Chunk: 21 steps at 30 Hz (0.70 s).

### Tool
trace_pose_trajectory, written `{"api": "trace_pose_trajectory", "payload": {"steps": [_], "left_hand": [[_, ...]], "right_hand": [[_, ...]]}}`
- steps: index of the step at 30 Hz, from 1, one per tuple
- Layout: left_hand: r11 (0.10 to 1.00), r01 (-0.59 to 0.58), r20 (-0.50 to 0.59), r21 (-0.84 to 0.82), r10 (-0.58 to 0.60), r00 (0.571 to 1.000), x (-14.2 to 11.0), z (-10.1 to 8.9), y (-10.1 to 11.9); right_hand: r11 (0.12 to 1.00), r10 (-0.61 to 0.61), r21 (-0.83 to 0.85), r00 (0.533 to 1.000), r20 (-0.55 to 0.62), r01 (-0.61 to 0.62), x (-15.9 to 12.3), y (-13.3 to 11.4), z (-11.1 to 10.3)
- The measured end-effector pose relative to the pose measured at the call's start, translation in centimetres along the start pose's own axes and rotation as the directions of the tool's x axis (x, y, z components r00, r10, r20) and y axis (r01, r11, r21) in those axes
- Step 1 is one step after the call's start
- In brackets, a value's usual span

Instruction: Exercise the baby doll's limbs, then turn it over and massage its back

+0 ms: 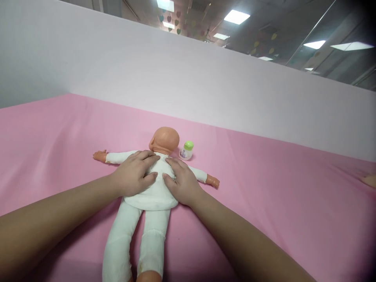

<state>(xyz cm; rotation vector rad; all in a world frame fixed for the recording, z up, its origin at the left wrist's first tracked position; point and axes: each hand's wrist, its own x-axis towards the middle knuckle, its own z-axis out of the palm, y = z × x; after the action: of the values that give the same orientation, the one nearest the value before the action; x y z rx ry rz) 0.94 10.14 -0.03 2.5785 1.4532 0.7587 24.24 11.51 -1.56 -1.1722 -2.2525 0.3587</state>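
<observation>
A baby doll (155, 194) in white clothes lies face down on the pink sheet (264, 196), head away from me and arms spread. My left hand (133, 173) lies flat on the left side of its back, fingers stretched toward the neck. My right hand (182, 181) rests flat on the right side of the back, fingers together and extended. Neither hand holds anything.
A small white bottle with a green cap (186, 150) stands just right of the doll's head. A white wall panel (176, 74) runs along the far edge of the sheet. Something skin-coloured (370, 180) shows at the right edge.
</observation>
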Motion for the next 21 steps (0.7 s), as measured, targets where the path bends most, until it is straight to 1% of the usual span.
{"api": "trace_pose_trajectory", "payload": {"steps": [2, 4, 6, 7, 10, 12, 13, 14, 16, 18, 21], "left_hand": [[0.999, 0.046, -0.03, 0.012, -0.045, 0.999, -0.1, -0.6, -0.3], [0.991, 0.114, -0.048, 0.064, -0.111, 0.993, -0.2, -1.4, -0.5], [0.969, 0.205, -0.041, 0.136, -0.202, 0.979, -0.3, -2.3, -0.6], [0.951, 0.26, -0.032, 0.167, -0.258, 0.966, -0.3, -2.7, -0.6], [0.899, 0.387, 0.03, 0.205, -0.401, 0.916, -0.2, -3.6, -0.8], [0.887, 0.418, 0.122, 0.196, -0.446, 0.887, -0.2, -3.8, -1.2], [0.884, 0.428, 0.17, 0.185, -0.458, 0.872, -0.2, -3.8, -1.5], [0.882, 0.439, 0.209, 0.172, -0.468, 0.859, -0.2, -3.7, -1.8], [0.878, 0.459, 0.251, 0.139, -0.479, 0.841, -0.3, -3.5, -2.4], [0.876, 0.467, 0.258, 0.121, -0.482, 0.837, -0.4, -3.3, -2.7], [0.874, 0.469, 0.248, 0.127, -0.486, 0.838, -0.3, -3.3, -2.3]], "right_hand": [[1.0, -0.003, 0.011, 0.998, -0.068, 0.004, -0.1, 0.3, -0.3], [1.0, -0.017, -0.014, 0.989, -0.147, 0.015, -0.2, 0.4, -0.6], [0.999, -0.019, -0.041, 0.981, -0.191, 0.011, -0.4, 0.2, -1.1], [0.999, 0.002, -0.049, 0.98, -0.197, -0.012, -0.5, -0.1, -1.3], [0.988, 0.121, -0.082, 0.983, -0.14, -0.133, -0.7, -0.9, -1.9], [0.974, 0.185, -0.113, 0.979, -0.091, -0.195, -0.9, -1.2, -2.2], [0.971, 0.198, -0.123, 0.978, -0.071, -0.205, -0.9, -1.3, -2.2], [0.97, 0.202, -0.124, 0.978, -0.056, -0.207, -1.0, -1.3, -2.2], [0.976, 0.185, -0.106, 0.982, -0.045, -0.188, -1.0, -1.1, -2.0], [0.987, 0.142, -0.072, 0.989, -0.042, -0.145, -1.1, -0.8, -1.8], [0.996, 0.085, -0.019, 0.996, -0.033, -0.086, -1.1, -0.4, -1.5]]}}
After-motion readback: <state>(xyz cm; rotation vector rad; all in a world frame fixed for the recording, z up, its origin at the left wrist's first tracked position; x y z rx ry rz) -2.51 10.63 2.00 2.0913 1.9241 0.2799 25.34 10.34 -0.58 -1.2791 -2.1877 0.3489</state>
